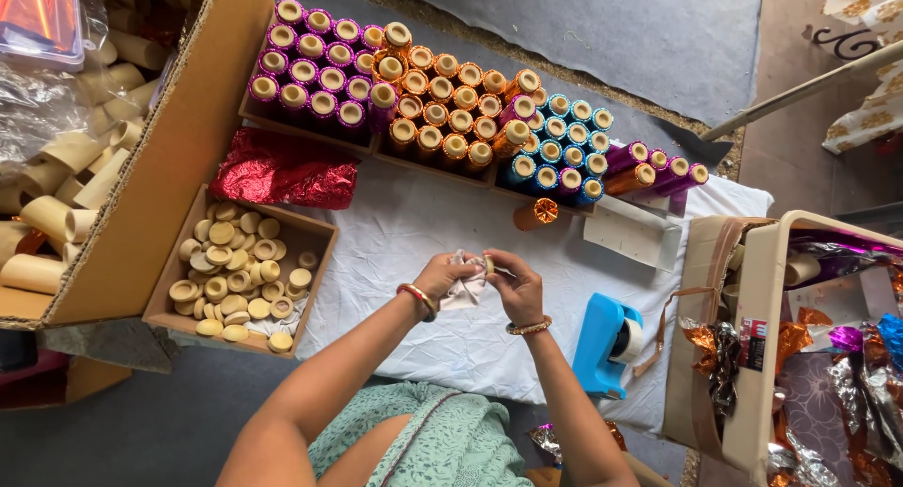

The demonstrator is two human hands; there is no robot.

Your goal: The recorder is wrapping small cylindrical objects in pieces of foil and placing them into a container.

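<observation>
At the far left of the frame sits a big cardboard box [141, 196] of plain tan tubes [56, 214], and just right of it a shallow tray [315, 261] heaped with round tan caps [230, 271], with a crumpled sheet of red foil [282, 170] above it. Centre frame now: my left hand [440, 278], bangle at the wrist, pinches a small pale wrapper [467, 290], fingers curled shut on it, while my right hand [517, 290] closes its fingers on a little tan cap [488, 264] pressed against that wrapper. The two hands touch, low over the white cloth [395, 233]. To do this well, I judge I should keep the wrapper taut, the cap square to it, and my grip light so nothing creases. Above my hands, at the top of the frame, stand rows of finished foil-wrapped tubes: purple [315, 73], orange [451, 102], blue [564, 139], and one orange tube [534, 212] lying alone on the cloth. Right of my hands a blue tape dispenser [607, 341] waits near, then a beige bin [752, 355] stuffed with shiny foil scraps [847, 374]. I am working on the floor: grey mat [583, 26] beyond the cloth, no tabletop here.
</observation>
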